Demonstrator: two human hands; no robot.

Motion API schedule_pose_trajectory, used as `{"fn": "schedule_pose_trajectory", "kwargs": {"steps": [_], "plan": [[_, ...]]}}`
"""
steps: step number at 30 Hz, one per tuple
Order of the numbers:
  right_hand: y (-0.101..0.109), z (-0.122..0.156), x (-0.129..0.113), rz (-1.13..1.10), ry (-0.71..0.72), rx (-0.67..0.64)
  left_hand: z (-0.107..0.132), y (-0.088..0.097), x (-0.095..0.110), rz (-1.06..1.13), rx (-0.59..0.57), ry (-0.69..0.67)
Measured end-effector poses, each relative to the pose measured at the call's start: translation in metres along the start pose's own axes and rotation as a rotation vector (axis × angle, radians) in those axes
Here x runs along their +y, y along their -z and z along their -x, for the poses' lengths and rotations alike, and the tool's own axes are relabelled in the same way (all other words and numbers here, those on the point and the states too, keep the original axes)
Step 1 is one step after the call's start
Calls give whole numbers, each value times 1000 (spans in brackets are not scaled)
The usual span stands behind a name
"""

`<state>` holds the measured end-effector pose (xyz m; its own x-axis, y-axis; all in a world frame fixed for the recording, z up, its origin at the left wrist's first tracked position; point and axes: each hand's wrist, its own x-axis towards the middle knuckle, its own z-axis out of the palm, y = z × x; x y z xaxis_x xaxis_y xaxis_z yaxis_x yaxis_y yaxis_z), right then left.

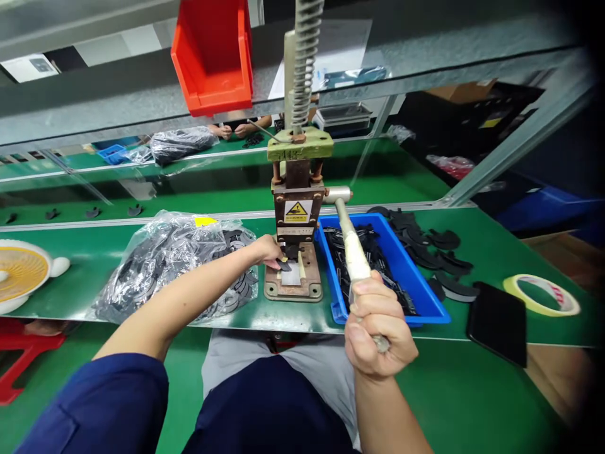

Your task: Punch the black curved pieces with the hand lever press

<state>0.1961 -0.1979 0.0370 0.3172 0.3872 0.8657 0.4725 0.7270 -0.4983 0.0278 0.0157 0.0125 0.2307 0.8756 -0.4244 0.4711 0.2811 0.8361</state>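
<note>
A hand press (297, 211) with a tall spring and a yellow warning label stands on the green bench before me. My right hand (380, 325) is wrapped round its lever (352, 243), which slants down towards me. At the press base, my left hand (269, 251) pinches a small dark curved plastic part (284, 265) over the light plate below the ram. The fingertips are partly hidden at the press. Left of the press lies a clear plastic bag (174, 265) full of grey and black curved parts. On the right, a blue bin (413, 287) holds many thin black parts.
Loose black curved parts (425, 243) lie right of the bin, beside a black tablet-like slab (498, 321) and a tape roll (543, 295). A fan (23, 274) stands far left. A red bin (212, 57) sits on the overhead shelf. Another person's hands (236, 130) show behind.
</note>
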Motion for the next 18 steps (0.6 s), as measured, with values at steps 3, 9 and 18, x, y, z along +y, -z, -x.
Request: {"fn": "schedule_pose_trajectory", "kwargs": {"steps": [3,9,18], "plan": [[0,-3,-1,16,29,-6,15,7,-4,-309,115,-67],[-17,-42,-5,-95,201,151,17,12,-28,-321,107,-195],[-43,-139,-13,-158,143,59,42,10,-39,164,71,-251]]}}
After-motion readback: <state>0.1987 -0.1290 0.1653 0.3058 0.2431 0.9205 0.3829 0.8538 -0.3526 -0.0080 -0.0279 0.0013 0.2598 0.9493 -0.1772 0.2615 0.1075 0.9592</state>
